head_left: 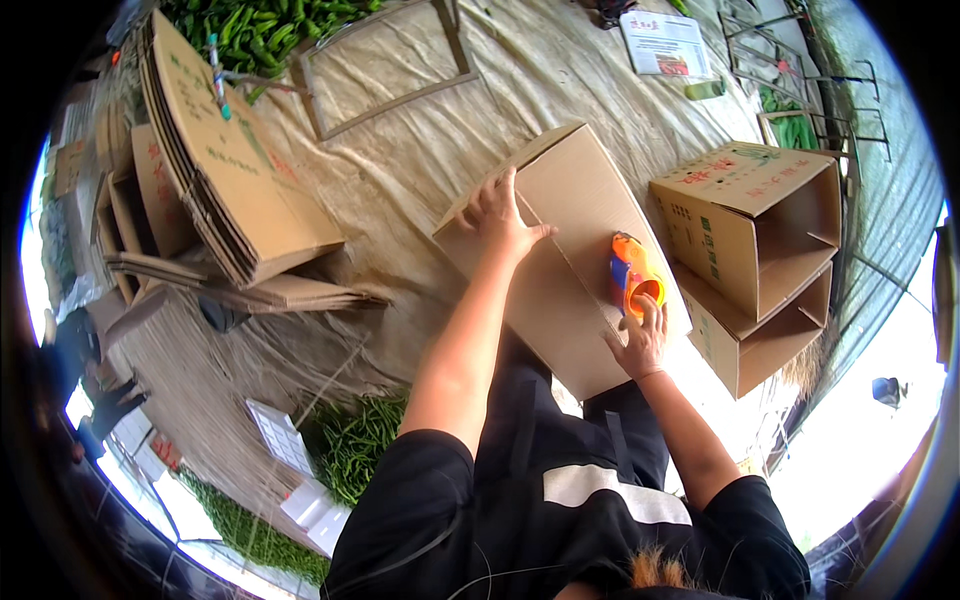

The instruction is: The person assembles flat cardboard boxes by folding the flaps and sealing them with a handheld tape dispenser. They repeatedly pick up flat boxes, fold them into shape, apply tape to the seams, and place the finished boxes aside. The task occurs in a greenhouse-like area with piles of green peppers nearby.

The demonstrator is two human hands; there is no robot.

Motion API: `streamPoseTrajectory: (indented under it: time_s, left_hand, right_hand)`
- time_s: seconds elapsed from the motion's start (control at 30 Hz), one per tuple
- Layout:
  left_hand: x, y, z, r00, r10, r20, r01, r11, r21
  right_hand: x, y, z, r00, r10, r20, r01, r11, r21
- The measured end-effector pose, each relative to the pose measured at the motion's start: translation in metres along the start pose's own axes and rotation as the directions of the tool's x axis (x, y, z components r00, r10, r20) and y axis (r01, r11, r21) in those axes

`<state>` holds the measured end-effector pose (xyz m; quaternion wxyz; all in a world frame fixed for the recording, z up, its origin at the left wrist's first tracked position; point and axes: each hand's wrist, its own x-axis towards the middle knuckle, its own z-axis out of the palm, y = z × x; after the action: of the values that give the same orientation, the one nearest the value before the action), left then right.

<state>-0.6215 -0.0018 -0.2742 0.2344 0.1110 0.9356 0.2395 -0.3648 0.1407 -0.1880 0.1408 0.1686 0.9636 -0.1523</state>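
In front of me a plain brown cardboard box [570, 200] stands tilted, its seam running across the upper face. Fingers spread, my left hand [498, 222] lies on the box near its left edge and holds nothing. An orange and blue tape dispenser [625, 265] rests on the right part of that face. My right hand [642, 343] is at the dispenser's near end, fingertips against its orange ring. Thumb and fingers there are apart and not wrapped round it.
Two open cartons [720, 240] lie stacked on the right. Flattened cartons [240, 170] lean at the left, with a marker pen [217, 75] on them. Green peppers [255, 30] are heaped at the far left; more peppers [360, 440] lie nearer. A metal frame [390, 70] and newspaper [663, 45] lie on the sheet.
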Motion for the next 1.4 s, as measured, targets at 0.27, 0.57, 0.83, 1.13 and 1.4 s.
streamPoseTrajectory:
  time_s: [0.27, 0.57, 0.83, 1.13, 1.4]
  left_hand:
    - [0.006, -0.002, 0.003, 1.000, 0.003, 0.017, -0.001, 0.996, -0.085]
    - [0.001, -0.024, -0.024, 0.969, 0.242, -0.055, -0.248, 0.935, -0.254]
    - [-0.032, 0.006, -0.090, 0.692, 0.499, 0.522, 0.131, 0.624, -0.770]
    - [0.084, -0.048, -0.057, 0.988, 0.031, 0.154, 0.061, 0.828, -0.557]
    - [0.171, -0.080, -0.021, 0.973, -0.121, 0.196, 0.167, 0.956, -0.242]
  right_hand:
    - [0.078, -0.012, 0.036, 0.524, 0.809, 0.267, -0.847, 0.528, 0.065]
    - [0.071, -0.036, -0.027, 0.997, -0.052, 0.057, 0.028, 0.934, 0.357]
    - [0.087, -0.040, -0.055, 0.930, -0.281, 0.236, 0.148, 0.876, 0.459]
    - [0.072, -0.051, -0.072, 0.792, 0.159, 0.590, -0.571, 0.535, 0.623]
    - [0.154, -0.069, -0.016, 0.818, 0.281, 0.502, -0.546, 0.655, 0.523]
